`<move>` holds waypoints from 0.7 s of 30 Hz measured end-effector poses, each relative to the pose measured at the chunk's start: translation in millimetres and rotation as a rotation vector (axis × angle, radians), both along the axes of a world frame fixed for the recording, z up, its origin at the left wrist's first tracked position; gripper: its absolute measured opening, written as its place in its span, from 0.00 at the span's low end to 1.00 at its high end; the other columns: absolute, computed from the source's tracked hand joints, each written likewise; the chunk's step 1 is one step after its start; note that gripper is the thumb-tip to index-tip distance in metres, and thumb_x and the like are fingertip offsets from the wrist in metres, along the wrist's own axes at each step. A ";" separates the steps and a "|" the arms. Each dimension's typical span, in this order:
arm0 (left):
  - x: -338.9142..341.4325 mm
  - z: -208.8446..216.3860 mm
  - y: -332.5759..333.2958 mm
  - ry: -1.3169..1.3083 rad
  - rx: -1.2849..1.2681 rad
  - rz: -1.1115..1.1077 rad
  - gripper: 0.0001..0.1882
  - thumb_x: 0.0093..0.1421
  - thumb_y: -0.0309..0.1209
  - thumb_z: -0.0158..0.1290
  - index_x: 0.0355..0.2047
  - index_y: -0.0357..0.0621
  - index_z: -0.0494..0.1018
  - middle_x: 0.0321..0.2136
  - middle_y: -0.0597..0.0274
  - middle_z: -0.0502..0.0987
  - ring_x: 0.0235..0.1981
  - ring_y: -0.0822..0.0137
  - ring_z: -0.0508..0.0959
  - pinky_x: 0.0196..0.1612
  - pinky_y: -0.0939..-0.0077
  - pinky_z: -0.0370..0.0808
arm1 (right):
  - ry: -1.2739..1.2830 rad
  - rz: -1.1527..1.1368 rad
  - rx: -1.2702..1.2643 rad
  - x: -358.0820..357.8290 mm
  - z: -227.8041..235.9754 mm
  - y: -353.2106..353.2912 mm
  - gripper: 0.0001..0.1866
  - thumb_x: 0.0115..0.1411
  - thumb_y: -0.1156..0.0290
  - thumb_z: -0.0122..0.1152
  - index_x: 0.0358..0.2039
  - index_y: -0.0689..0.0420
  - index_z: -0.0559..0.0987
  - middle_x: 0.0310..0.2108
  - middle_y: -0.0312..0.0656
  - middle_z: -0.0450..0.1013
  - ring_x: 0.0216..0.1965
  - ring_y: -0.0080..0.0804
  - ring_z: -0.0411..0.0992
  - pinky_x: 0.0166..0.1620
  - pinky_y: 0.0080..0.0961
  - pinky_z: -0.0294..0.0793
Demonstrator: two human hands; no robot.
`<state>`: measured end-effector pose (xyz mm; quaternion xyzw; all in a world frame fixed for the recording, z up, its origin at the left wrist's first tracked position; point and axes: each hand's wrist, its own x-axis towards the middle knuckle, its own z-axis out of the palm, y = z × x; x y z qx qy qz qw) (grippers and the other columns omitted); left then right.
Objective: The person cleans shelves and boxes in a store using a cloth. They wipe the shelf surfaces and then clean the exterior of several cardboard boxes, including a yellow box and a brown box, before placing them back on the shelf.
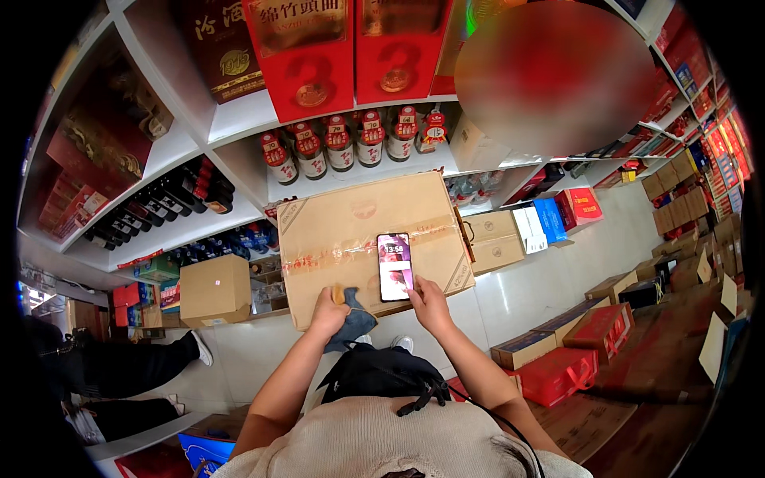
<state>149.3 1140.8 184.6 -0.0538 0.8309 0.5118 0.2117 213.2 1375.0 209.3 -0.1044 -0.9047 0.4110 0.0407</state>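
A large brown cardboard carton (pixel 331 227), taped along its top, stands in front of me against the shelves. Over its right part is a smartphone (pixel 397 279) with its screen lit. My right hand (pixel 431 307) is closed at the phone's lower right corner, thumb at the edge; its other fingers are partly hidden. At the carton's near edge my left hand (pixel 327 315) is closed around a bunched blue-grey cloth (pixel 360 320). A small yellowish-tan piece (pixel 339 295) shows by its fingertips; I cannot tell what it is.
Glass bottles (pixel 339 143) with red caps line the shelf behind the carton. Dark bottles (pixel 163 199) lie on the left shelf, above a smaller carton (pixel 215 291). Boxes and a red gift box (pixel 558 374) crowd the right floor. Another person's dark-trousered leg (pixel 135 358) is at left.
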 end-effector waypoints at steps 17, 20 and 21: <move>-64.6 -7.0 49.9 -0.636 0.500 -0.209 0.22 0.42 0.15 0.45 0.40 0.40 0.71 0.27 0.64 0.72 0.27 0.71 0.73 0.28 0.80 0.70 | -0.364 -0.094 -0.590 -55.6 -54.1 15.4 0.21 0.55 0.80 0.43 0.51 0.63 0.67 0.38 0.42 0.72 0.36 0.24 0.71 0.40 0.18 0.70; -65.8 -19.6 48.9 -0.642 0.517 -0.261 0.18 0.42 0.15 0.45 0.36 0.40 0.72 0.26 0.65 0.72 0.26 0.71 0.73 0.27 0.80 0.70 | -0.310 -0.088 -0.515 -55.3 -63.0 14.9 0.20 0.53 0.82 0.43 0.48 0.63 0.69 0.37 0.43 0.73 0.35 0.26 0.72 0.38 0.20 0.71; -65.8 -26.7 47.2 -0.639 0.516 -0.280 0.18 0.42 0.16 0.45 0.35 0.40 0.72 0.25 0.65 0.72 0.26 0.71 0.73 0.27 0.80 0.70 | -0.290 -0.083 -0.470 -54.7 -66.4 13.5 0.20 0.52 0.82 0.42 0.47 0.63 0.70 0.36 0.44 0.73 0.34 0.26 0.72 0.38 0.21 0.71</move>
